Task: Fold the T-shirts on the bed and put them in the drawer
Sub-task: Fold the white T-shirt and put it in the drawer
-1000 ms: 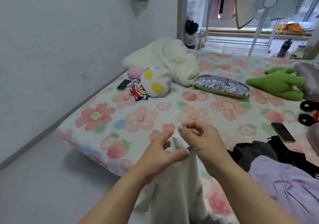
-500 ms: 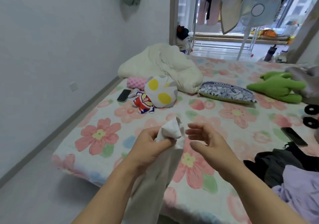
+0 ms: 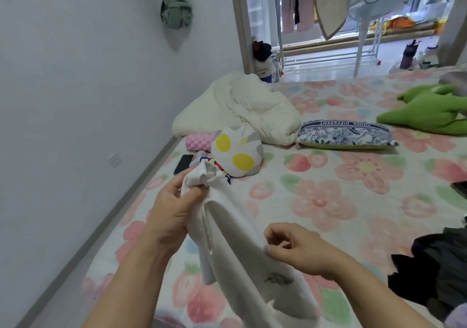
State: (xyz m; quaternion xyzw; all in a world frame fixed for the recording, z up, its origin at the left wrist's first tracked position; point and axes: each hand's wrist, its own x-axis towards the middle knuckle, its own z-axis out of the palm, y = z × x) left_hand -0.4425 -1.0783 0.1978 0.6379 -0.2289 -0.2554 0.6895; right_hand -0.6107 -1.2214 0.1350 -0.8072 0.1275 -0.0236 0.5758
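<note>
Here, left hand [image 3: 171, 216] and right hand [image 3: 303, 252], fingers [image 3: 279, 227] tight on T-shirt [image 3: 240, 257]; spotted cushion [image 3: 235, 150] beyond.

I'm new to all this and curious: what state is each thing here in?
T-shirt: unfolded, held above the bed.
Left hand: grips its bunched top.
Right hand: pinches its edge lower down.
Duvet: crumpled in a heap.
Phone: flat, screen dark.
Dark clothes: piled, unfolded.
</note>
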